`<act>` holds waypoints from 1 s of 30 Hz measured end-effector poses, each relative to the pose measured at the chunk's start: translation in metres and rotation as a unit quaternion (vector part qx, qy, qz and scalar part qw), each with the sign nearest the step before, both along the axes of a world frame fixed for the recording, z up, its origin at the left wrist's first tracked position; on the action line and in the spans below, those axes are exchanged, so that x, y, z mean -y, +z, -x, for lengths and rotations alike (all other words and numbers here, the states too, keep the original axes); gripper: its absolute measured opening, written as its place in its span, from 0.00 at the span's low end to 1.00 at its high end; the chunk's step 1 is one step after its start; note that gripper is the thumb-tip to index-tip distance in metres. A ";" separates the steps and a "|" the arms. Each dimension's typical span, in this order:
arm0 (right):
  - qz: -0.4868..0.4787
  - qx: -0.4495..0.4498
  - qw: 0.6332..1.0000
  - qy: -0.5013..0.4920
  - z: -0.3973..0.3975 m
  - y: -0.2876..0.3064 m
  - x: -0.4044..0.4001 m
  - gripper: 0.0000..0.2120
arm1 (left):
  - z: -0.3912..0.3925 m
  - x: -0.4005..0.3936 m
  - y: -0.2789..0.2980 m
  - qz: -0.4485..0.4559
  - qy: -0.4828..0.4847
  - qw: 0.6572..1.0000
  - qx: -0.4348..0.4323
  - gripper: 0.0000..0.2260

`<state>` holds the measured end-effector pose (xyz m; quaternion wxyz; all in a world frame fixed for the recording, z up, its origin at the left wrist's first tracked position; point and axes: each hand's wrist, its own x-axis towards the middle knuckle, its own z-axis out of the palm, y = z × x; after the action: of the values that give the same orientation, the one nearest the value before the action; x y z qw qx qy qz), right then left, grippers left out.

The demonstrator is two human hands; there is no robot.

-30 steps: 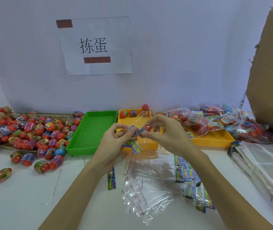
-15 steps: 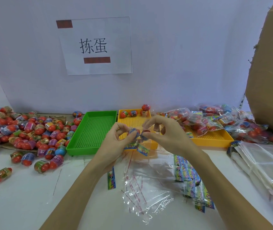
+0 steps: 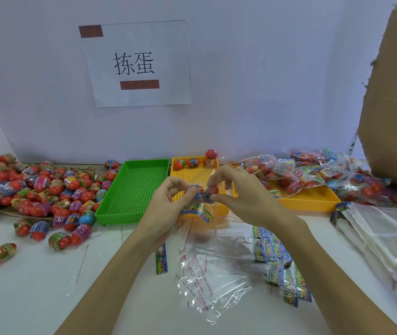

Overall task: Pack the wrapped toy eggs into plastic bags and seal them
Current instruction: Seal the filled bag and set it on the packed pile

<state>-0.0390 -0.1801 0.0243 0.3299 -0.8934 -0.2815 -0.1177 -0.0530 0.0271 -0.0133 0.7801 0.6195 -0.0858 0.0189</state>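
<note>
My left hand [image 3: 166,204] and my right hand [image 3: 241,193] meet above the table's middle and pinch a small clear bag of toy eggs [image 3: 201,193] between their fingertips. Red eggs show through the plastic, and a colourful header card [image 3: 198,211] hangs below it. A big heap of wrapped toy eggs [image 3: 33,189] lies on the left. Filled bags [image 3: 296,175] pile on the right yellow tray [image 3: 313,201].
A green tray [image 3: 132,192] and a yellow tray [image 3: 187,174] holding three eggs stand behind my hands. Peeled seal strips and clear film [image 3: 207,279] lie in front. Header cards [image 3: 279,264] and a stack of new bags [image 3: 381,235] sit right. A cardboard box [image 3: 395,97] stands far right.
Both hands have kept working the small bag in place. The header card has dropped from between the fingers and now hangs below the eggs.
</note>
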 end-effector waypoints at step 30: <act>-0.199 0.046 0.979 0.024 0.001 0.004 -0.018 0.07 | 0.008 -0.007 0.008 -0.157 -0.098 0.982 0.027 0.26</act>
<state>-0.0404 -0.1618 0.0280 0.4902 -0.7968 -0.2883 -0.2042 -0.0607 0.0344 -0.0055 0.6685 0.7223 -0.1686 -0.0546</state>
